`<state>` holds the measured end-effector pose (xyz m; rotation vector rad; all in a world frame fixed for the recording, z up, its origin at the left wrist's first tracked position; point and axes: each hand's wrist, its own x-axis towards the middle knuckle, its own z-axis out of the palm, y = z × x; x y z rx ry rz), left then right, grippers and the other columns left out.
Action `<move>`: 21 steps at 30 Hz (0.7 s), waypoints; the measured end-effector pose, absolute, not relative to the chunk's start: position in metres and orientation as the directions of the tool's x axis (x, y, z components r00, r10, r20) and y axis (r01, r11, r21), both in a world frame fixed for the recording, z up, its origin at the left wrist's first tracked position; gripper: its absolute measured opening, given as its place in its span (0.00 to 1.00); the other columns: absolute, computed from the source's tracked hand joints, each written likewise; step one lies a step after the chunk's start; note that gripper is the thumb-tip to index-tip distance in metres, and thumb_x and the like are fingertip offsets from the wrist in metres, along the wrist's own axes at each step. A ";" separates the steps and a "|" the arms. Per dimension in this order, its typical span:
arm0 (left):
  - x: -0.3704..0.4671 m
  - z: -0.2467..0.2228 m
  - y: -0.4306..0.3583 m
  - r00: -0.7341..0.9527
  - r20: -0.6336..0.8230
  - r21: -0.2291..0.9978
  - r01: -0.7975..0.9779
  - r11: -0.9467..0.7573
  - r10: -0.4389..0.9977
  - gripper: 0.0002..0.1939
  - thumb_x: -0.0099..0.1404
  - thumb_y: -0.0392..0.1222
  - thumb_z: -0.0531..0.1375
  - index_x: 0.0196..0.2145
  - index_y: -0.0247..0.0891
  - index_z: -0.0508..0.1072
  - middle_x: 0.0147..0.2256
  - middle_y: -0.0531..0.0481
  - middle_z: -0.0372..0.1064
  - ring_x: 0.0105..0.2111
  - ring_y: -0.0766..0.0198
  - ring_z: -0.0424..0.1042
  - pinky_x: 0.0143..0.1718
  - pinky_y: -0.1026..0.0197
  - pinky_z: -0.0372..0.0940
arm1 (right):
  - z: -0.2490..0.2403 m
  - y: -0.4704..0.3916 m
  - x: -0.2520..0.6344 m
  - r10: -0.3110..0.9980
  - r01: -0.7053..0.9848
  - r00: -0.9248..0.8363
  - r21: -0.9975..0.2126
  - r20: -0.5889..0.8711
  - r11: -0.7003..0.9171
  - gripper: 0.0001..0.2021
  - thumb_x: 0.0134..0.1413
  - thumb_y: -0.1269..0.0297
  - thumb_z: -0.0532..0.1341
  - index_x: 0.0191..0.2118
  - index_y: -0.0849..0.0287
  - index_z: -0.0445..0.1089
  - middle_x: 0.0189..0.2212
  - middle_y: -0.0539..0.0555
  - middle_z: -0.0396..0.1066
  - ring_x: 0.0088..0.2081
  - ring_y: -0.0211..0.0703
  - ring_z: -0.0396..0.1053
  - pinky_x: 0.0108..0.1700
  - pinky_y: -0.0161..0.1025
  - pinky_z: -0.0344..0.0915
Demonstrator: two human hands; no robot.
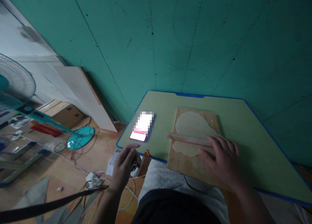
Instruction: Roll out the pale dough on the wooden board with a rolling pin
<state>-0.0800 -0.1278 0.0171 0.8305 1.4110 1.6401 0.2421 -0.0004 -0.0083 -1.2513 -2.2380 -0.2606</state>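
Observation:
A flattened sheet of dough lies on a wooden cutting board, with part of its rim jutting past the board's right side. Across the dough rests a pale wooden rolling pin. My right hand grips the pin's right end, fingers over the top and thumb on the near side; that end is hidden beneath it. Off the table's near left edge hovers my left hand, empty, fingers loosely bent and the index finger pointing toward the phone, which lies lit on the table.
The folding table has a blue rim and stands against a green wall. On the left are a turquoise fan, a cardboard box and a leaning board. Cables and a power strip lie on the floor.

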 end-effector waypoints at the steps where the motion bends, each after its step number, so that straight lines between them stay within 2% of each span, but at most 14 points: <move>1: -0.080 0.018 -0.128 -0.450 -0.018 0.989 -0.140 -0.050 0.893 0.20 0.62 0.58 0.68 0.40 0.38 0.74 0.21 0.56 0.70 0.21 0.67 0.69 0.24 0.66 0.64 | -0.009 0.000 0.242 0.727 0.833 -0.409 -0.101 0.551 0.545 0.22 0.68 0.51 0.53 0.57 0.60 0.66 0.51 0.66 0.74 0.54 0.64 0.68 0.58 0.61 0.57; 3: -0.082 0.021 -0.127 -0.428 -0.024 0.993 -0.115 -0.028 0.903 0.21 0.61 0.58 0.69 0.39 0.37 0.75 0.23 0.53 0.74 0.24 0.63 0.74 0.28 0.63 0.68 | -0.008 0.000 0.242 0.731 0.833 -0.409 -0.104 0.547 0.544 0.22 0.68 0.50 0.53 0.57 0.60 0.66 0.51 0.66 0.74 0.54 0.64 0.68 0.58 0.61 0.57; 7: -0.089 0.022 -0.128 -0.429 -0.047 0.996 -0.088 0.010 0.902 0.22 0.57 0.59 0.71 0.36 0.36 0.76 0.24 0.51 0.77 0.26 0.61 0.77 0.30 0.61 0.71 | -0.007 0.000 0.242 0.714 0.823 -0.420 -0.096 0.560 0.559 0.22 0.69 0.49 0.52 0.56 0.60 0.66 0.50 0.66 0.75 0.52 0.63 0.69 0.57 0.60 0.57; 12: -0.098 0.027 -0.135 -0.418 -0.091 0.996 -0.028 0.087 0.904 0.22 0.55 0.55 0.73 0.39 0.36 0.77 0.30 0.45 0.81 0.30 0.58 0.80 0.35 0.58 0.75 | -0.006 0.000 0.243 0.719 0.826 -0.422 -0.093 0.553 0.556 0.22 0.69 0.48 0.52 0.56 0.59 0.66 0.49 0.66 0.75 0.52 0.62 0.70 0.57 0.59 0.58; 16: -0.102 0.031 -0.140 -0.417 -0.022 0.998 0.043 0.044 0.909 0.17 0.58 0.50 0.72 0.37 0.36 0.76 0.31 0.46 0.82 0.31 0.58 0.81 0.36 0.59 0.75 | -0.006 0.000 0.244 0.725 0.830 -0.421 -0.091 0.545 0.550 0.23 0.70 0.47 0.51 0.56 0.60 0.66 0.50 0.66 0.74 0.53 0.62 0.69 0.57 0.59 0.58; 21: -0.108 0.028 -0.147 -0.428 0.118 0.984 0.170 -0.049 0.896 0.11 0.63 0.47 0.67 0.35 0.37 0.75 0.25 0.50 0.77 0.26 0.62 0.77 0.30 0.62 0.71 | -0.006 0.001 0.244 0.732 0.836 -0.417 -0.089 0.540 0.541 0.23 0.69 0.47 0.51 0.56 0.59 0.67 0.50 0.65 0.75 0.53 0.63 0.69 0.58 0.59 0.58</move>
